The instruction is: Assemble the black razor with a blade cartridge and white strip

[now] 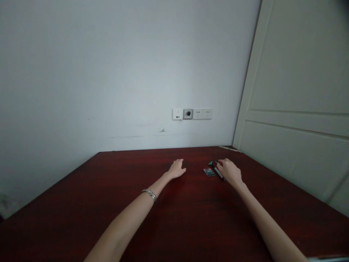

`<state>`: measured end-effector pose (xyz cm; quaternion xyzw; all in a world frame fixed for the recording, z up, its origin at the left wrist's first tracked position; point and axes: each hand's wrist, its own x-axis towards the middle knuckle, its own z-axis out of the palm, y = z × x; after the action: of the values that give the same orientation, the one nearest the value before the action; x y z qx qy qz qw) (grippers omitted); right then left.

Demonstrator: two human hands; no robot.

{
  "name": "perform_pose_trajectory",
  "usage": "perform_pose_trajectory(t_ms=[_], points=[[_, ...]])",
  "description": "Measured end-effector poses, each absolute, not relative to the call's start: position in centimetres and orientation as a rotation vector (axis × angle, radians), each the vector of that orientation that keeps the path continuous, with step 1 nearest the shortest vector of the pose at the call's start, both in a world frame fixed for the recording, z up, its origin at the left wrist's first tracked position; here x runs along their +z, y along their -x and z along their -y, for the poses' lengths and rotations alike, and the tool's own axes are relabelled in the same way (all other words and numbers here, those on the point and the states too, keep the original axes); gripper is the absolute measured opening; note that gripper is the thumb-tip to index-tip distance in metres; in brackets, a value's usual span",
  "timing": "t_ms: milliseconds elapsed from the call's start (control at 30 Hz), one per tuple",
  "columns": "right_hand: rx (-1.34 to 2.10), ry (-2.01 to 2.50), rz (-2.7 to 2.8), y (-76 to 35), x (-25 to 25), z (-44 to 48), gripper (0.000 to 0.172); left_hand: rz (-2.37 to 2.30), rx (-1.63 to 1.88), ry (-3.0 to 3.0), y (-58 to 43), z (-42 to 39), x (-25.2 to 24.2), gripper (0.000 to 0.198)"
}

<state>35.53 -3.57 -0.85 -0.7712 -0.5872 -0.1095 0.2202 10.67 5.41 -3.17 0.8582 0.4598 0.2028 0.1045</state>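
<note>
My left hand rests at the middle of the dark red table, fingers stretched out and thumb apart, holding nothing. To the right, my right hand is closed, with fingertips pinched around something small. A dark green tip pokes out by these fingers, but the rest is hidden. Right beside them lies what looks like a razor, with a dark green head and a grey-and-black handle, partly covered by the hand. Left of its handle is a small clear plastic packet with dark green pieces inside.
A white wall with a row of sockets stands behind the table. A pale panelled door borders the right side. A thin light strip lies at the far right corner of the table.
</note>
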Motion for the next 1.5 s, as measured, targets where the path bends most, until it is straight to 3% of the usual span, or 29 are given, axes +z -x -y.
perform_pose_trajectory(t_ms=[267, 433, 700, 1000, 1500], points=[[-0.369, 1.952, 1.935, -27.5, 0.8, 1.4, 0.032, -1.616, 0.518, -2.525, -2.9, -5.6, -2.9, 0.059], [-0.227, 1.897, 2.066, -23.3, 0.5, 0.0, 0.032, -1.749, 0.479, -2.452, 0.6, -4.3, -3.4, 0.057], [0.069, 1.454, 2.436, -19.9, -3.0, -1.4, 0.053, -1.804, 0.593, -2.455, 2.7, -2.5, -5.3, 0.043], [0.075, 1.487, 2.424, -19.7, -5.8, -1.6, 0.056, -1.838, 0.609, -2.519, 2.2, -1.9, -5.4, 0.038], [0.061, 1.498, 2.386, -20.0, -6.4, -1.5, 0.052, -1.814, 0.577, -2.453, 2.5, -2.5, -5.6, 0.040]])
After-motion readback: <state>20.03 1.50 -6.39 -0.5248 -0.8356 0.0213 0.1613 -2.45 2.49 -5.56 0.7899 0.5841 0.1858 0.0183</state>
